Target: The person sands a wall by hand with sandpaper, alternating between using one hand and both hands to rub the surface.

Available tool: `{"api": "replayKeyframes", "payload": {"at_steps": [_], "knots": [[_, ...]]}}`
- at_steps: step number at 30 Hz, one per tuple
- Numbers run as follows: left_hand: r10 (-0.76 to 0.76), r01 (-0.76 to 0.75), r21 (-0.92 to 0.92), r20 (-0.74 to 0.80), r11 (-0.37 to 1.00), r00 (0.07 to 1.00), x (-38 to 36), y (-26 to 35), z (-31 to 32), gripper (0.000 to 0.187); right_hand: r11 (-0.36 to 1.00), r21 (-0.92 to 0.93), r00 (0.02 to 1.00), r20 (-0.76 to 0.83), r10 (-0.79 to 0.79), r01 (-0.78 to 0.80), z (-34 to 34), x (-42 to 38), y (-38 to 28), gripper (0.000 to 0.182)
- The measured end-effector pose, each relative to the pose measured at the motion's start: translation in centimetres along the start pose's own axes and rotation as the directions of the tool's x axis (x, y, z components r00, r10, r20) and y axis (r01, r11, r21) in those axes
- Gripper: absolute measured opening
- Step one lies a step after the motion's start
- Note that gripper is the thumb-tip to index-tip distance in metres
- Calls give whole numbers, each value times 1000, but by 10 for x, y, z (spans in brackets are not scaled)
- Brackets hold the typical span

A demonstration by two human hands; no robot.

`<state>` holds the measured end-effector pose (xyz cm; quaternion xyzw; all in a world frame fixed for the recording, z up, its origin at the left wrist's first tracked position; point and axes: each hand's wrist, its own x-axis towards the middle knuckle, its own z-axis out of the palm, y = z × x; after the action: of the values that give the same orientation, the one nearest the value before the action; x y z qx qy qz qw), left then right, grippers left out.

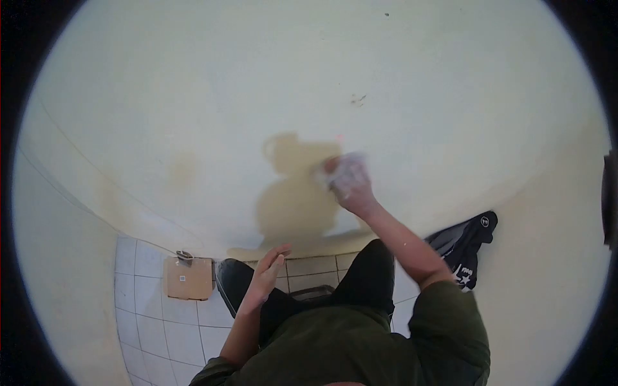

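Note:
My right hand (356, 195) reaches up to the pale wall (219, 109), its fingers wrapped round a crumpled whitish cloth (349, 168). Motion smears both the cloth and the fingers. The cloth appears to be against the wall, beside the shadow of my head and body. Low down, over my left knee, my left hand (267, 273) is held with its fingers stretched out and nothing in it. Small dark marks (358, 100) dot the wall above the cloth.
A flat cardboard box (188, 278) lies on the white floor tiles (151, 315) to the left, with a small dark object (184, 256) at its top edge. Dark fabric with white print (473, 248) rests at the wall's foot on the right. Side walls curve in on both sides.

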<state>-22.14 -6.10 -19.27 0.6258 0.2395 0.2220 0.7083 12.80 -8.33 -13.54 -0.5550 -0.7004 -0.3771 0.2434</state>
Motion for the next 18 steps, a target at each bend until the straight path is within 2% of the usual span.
{"api": "replayKeyframes", "payload": {"at_steps": [1,2,5,6,7,8,11,12,13,14,16,18], "knots": [[20,-19,-2,16,1000,1000,4,-5,-1,44,967,76,932,261,-254,242,-6,0,-5,53],[42,-42,-4,30,999,999,7,-8,-1,44,936,35,887,309,-342,349,-13,3,1,51],[68,-68,-19,3,997,998,7,5,9,44,957,-2,934,217,-284,291,-32,11,36,53],[96,-97,-47,-37,994,995,6,10,14,43,987,-23,981,118,-154,158,-60,40,33,46],[120,-125,-73,-78,989,990,5,14,19,43,995,30,995,-37,-96,98,-86,66,39,58],[142,-154,-97,-117,983,983,5,17,22,42,983,-167,968,-250,36,-80,-93,71,45,58],[94,-96,-212,-19,972,995,7,17,21,48,995,52,902,-428,-58,89,-75,64,49,61],[79,-79,-194,-6,978,997,6,16,22,51,960,227,979,-152,-132,165,-61,45,41,57],[69,-67,-176,7,982,998,8,16,23,54,921,314,965,42,-257,232,-43,24,35,55],[62,-58,-156,19,986,998,10,17,24,57,869,411,895,220,-387,275,-31,9,30,53],[73,-68,-174,21,982,997,9,18,25,53,876,393,857,310,-411,278,-36,4,26,51],[80,-76,-189,12,979,997,7,20,21,51,925,278,910,250,-330,259,-49,10,32,51]]}}
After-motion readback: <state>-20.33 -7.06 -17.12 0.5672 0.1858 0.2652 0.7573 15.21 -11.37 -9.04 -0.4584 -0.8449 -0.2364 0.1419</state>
